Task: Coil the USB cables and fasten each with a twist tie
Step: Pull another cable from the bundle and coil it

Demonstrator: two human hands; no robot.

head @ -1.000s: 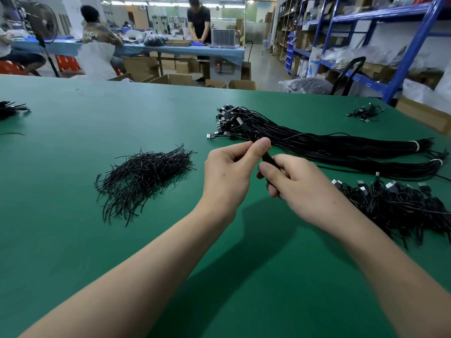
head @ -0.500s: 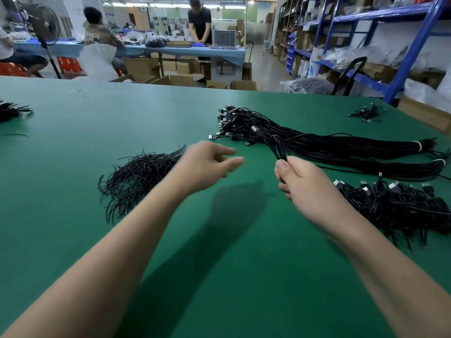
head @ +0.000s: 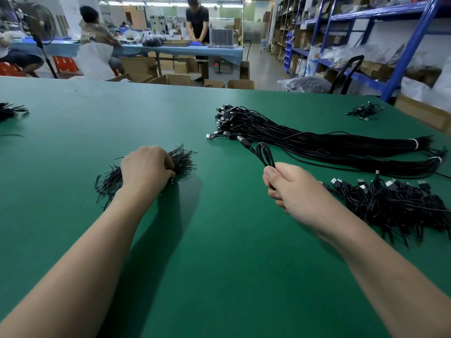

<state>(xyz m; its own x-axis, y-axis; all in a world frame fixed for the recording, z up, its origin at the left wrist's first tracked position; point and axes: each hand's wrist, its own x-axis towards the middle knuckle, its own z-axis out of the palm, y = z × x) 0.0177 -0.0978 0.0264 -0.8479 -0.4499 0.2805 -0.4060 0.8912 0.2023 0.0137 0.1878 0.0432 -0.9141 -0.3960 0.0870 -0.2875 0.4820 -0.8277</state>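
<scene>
Fetching a tie: left grip [head: 146,168] pinches into twist ties [head: 183,159], right grip [head: 290,185] clenches coiled cable [head: 265,154]; uncoiled bundle [head: 317,145] beyond it awaits.

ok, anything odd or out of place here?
Nothing damaged or spilled. Two strays: a thin black strand lies alone at the far left, apart from the tie pile, and a small cable clump sits near the far-right edge.

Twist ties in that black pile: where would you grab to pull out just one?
Probably pinch a single tip at the far right fringe of the twist ties, coming from above. There the strands splay apart; the middle, where the left hand grips, is a dense tangle. The right hand holds the coiled cable.
</scene>
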